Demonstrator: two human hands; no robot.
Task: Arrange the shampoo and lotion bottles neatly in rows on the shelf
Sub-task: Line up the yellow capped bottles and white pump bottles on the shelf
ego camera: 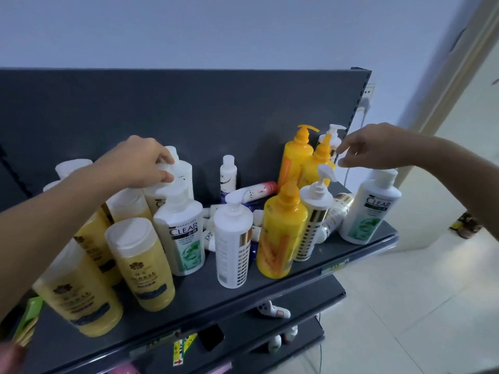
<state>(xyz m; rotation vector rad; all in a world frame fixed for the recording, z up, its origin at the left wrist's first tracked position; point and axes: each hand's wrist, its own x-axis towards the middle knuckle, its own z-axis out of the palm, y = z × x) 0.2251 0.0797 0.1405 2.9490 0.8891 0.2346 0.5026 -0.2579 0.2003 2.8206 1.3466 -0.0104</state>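
Observation:
Many bottles crowd the dark shelf (356, 252). My left hand (140, 163) grips the white cap of a white bottle (183, 171) standing behind a front CLEAR bottle (183, 233). My right hand (370, 149) hovers with fingers apart and holding nothing, just right of two yellow pump bottles (295, 155) at the back. A third yellow pump bottle (280, 233) and two white-and-gold pump bottles (233, 247) stand in front. Another CLEAR bottle (370, 211) stands at the shelf's right end. Amber flat-cap bottles (145, 265) cluster at the left. A Dove bottle (256, 191) lies flat mid-shelf, behind it a small upright bottle (228, 174).
Several small bottles lie flat between the standing ones. A white-and-gold bottle (337, 211) leans at the right. Lower shelves hold small white items (272, 311) and a dark flat object (210, 337). A green packet (29, 314) sits at the left edge. Tiled floor (405, 306) lies to the right.

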